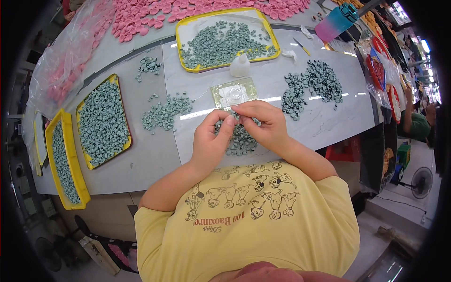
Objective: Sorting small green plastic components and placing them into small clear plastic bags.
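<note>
1. The person's left hand (210, 141) and right hand (264, 123) meet above the pale grey tabletop (155, 155), fingertips drawn together.
2. Both hands pinch at one small grey-green moulded piece (233, 118) between thumbs and forefingers; it is too small and too covered to tell its exact shape, and which hand bears most of the hold cannot be told.
3. Directly beneath the hands lies a loose heap of the same grey-green pieces (240, 141), partly hidden by the wrists.
4. Just beyond the fingertips sits a flat, clear plastic square holder with a yellowish rim (233, 93), resting on the table.
5. Behind that holder stands a small white plastic bottle (240, 66), touching the near edge of a yellow-rimmed tray of grey-green pieces (225, 40).
6. To the right of the hands lies a darker, blue-grey mound of small pieces (312, 84), well apart from the hands.
7. To the left lies a scattered patch of paler grey-green pieces (165, 113), and farther left two long yellow trays filled with grey-green pieces (102, 123), one beside the other near the table's left end.
8. At the far edge spreads a wide layer of pink moulded pieces (188, 11).
9. A pink-and-teal drinking bottle (336, 21) lies at the upper right.
</note>
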